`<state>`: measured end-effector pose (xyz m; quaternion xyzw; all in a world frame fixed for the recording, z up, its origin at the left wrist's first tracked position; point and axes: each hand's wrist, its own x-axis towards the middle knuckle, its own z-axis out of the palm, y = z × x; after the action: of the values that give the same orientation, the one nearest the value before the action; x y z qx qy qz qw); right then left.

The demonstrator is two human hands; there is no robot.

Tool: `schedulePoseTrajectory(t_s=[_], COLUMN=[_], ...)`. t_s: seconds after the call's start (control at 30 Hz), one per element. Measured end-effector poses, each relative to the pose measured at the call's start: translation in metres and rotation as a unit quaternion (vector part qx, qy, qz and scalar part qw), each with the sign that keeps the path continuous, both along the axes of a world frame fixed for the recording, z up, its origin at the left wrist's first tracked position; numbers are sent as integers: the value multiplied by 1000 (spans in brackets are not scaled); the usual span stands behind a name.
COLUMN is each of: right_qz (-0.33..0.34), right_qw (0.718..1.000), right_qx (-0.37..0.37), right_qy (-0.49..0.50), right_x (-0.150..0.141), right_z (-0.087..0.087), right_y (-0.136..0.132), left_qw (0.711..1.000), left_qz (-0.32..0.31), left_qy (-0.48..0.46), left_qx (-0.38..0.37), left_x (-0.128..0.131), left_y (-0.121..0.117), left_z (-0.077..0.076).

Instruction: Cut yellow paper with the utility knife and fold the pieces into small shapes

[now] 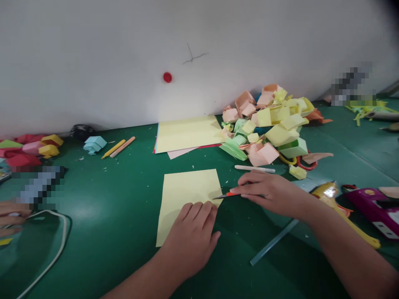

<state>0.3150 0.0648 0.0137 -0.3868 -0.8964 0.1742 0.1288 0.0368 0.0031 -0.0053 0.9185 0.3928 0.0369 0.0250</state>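
Note:
A pale yellow sheet of paper [185, 191] lies on the green table [112, 195] in front of me. My left hand [191, 236] rests flat on its lower right part, fingers stretched out together, pressing it down. My right hand [268, 192] is closed on a small orange-handled craft knife [227, 194], whose blade tip touches the sheet's right edge, just above my left fingers.
A heap of folded paper boxes [268, 124] sits behind my right hand, with a white pen [254, 168] before it. A stack of sheets [187, 133] lies by the wall. A purple glue gun [372, 207], a glue stick [272, 243], pencils [118, 148] and another person's hand [11, 216] are around.

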Motion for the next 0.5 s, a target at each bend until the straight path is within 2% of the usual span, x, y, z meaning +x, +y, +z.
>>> schedulePoseTrajectory(t_s=[0.27, 0.5], right_qz=[-5, -6], right_qw=[1000, 1000], right_qx=[9, 8], right_qy=[13, 16], right_x=[0, -1], right_z=[0, 1], right_y=[-2, -2], left_qw=[999, 998], left_qz=[5, 19], left_qy=[-15, -7], left_qx=[-45, -53], left_x=[1, 1], left_y=[3, 3], left_z=[0, 2])
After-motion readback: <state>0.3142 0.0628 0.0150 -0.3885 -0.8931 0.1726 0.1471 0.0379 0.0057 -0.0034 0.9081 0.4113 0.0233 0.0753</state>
